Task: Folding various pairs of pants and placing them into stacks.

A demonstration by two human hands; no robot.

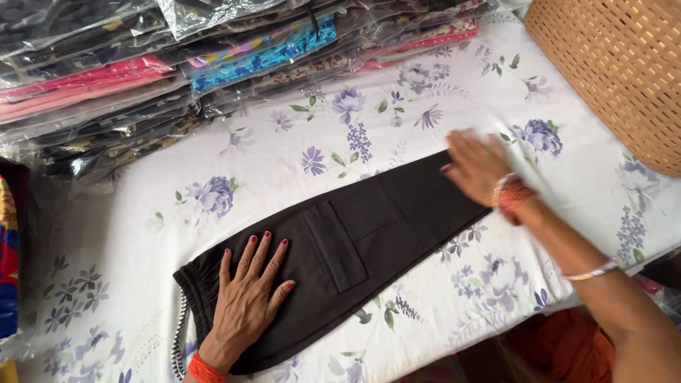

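A dark brown pair of trousers (369, 227) lies folded flat on a white sheet with purple flowers (284, 149). A patch pocket shows at its middle, and the elastic waistband with a black-and-white drawstring is at the lower left. My left hand (245, 301) presses flat on the waist end, fingers spread. My right hand (475, 167), blurred, lies flat on the leg end at the upper right. Neither hand grips anything.
Stacks of clothes in clear plastic bags (177, 64) fill the far left and back. A woven tan basket (624, 71) stands at the upper right. Orange cloth (567, 347) shows below the sheet's near edge. Coloured fabric (7, 269) sits at the far left.
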